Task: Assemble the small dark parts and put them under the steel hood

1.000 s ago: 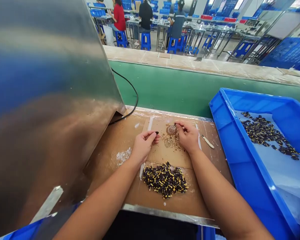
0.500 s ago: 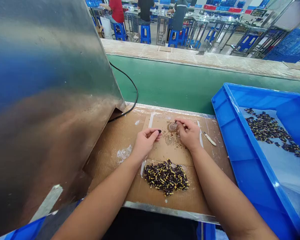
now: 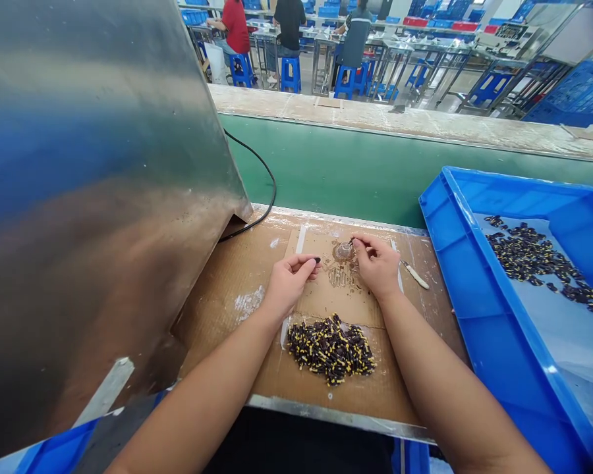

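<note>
My left hand [image 3: 287, 282] is closed in a pinch on a small dark oval piece [image 3: 317, 260], which sticks out past the fingertips. My right hand [image 3: 378, 264] is also pinched, beside a small clear round cup [image 3: 344, 250]; a tiny dark tip shows at its fingers, too small to name. Wet brown stains surround the cup on the cardboard [image 3: 321, 296]. Nearer to me, between my forearms, lies a heap of small black parts with yellow ends [image 3: 331, 349].
At right stands a blue bin [image 3: 494, 289] with similar black and yellow parts [image 3: 538, 257] on a white sheet. A white-handled tool [image 3: 416, 275] lies right of my right hand. A large metal housing [image 3: 103, 197] and a black cable [image 3: 271, 178] bound the left side. People sit beyond the ledge.
The whole view has shifted slightly. My right fingertips have drawn a little to the right, off the cup's rim. My left hand keeps its pinch on the dark piece.
</note>
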`<state>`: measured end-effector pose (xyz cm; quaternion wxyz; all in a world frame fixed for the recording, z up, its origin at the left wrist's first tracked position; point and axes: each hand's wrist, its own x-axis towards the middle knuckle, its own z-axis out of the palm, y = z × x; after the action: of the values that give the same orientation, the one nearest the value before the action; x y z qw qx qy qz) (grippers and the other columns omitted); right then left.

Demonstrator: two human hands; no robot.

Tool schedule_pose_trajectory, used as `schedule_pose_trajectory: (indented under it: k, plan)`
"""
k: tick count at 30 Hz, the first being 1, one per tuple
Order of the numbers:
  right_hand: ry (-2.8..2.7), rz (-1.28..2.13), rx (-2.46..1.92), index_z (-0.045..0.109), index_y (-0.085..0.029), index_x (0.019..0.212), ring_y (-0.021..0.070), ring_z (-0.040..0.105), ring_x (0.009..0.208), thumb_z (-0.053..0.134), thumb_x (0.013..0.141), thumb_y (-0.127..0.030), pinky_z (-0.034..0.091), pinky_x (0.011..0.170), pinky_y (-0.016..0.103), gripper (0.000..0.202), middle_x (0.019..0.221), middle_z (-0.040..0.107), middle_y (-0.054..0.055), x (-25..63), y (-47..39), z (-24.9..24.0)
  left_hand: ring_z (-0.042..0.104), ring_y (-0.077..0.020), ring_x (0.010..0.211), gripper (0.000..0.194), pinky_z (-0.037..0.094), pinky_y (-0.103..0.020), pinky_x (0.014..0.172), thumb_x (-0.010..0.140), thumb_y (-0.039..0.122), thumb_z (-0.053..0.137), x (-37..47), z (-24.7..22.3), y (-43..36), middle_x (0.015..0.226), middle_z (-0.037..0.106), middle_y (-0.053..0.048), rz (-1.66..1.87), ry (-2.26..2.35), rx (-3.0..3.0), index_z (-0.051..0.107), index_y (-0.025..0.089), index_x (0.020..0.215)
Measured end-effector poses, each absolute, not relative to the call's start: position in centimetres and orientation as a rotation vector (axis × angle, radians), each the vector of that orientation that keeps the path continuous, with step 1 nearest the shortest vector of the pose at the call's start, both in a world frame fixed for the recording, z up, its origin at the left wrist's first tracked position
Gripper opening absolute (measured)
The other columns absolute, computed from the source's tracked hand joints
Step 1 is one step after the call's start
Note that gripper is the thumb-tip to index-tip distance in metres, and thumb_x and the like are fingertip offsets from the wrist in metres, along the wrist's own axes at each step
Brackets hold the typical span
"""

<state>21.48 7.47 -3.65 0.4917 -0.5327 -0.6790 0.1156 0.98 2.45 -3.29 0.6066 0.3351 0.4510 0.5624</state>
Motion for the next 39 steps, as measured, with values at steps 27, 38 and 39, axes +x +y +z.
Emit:
schedule_pose_trajectory:
  k: [27,38,39]
  plan:
    - [-1.394,0.465,-1.275,0.069,-0.021,0.087,0.0151,0.065,0.067,0.069,0.089,-0.032,0.055,0.061,0.029,0.012,0.078,0.071,0.002,19.9,2.6,2.2,0.066,-0.0099,0.077,0.025,0.055,-0.016,0.071,0.068,0.022,0.087,0.2,0.5,0.5,0.090,0.073,-0.010,1.331,0.830,0.399,0.072,0.011,0.085]
    - [-1.000,1.264,-0.919,0.066,-0.024,0.104,0.0217,0.073,0.100,0.069,0.094,-0.040,0.067,0.075,0.033,0.019,0.100,0.073,0.004,15.9,-2.2,-0.1,0.071,-0.0192,0.087,0.023,0.059,-0.032,0.087,0.078,0.032,0.083,1.5,-0.1,-1.6,0.097,0.076,-0.010,1.442,1.112,1.008,0.078,0.019,0.096]
    - [-0.980,1.287,-0.904,0.066,-0.024,0.104,0.0212,0.073,0.101,0.070,0.093,-0.039,0.067,0.077,0.032,0.019,0.101,0.073,0.004,15.8,-2.3,-0.2,0.071,-0.0200,0.089,0.022,0.059,-0.033,0.090,0.079,0.032,0.083,1.5,-0.1,-1.8,0.098,0.076,-0.009,1.445,1.146,1.061,0.078,0.019,0.097]
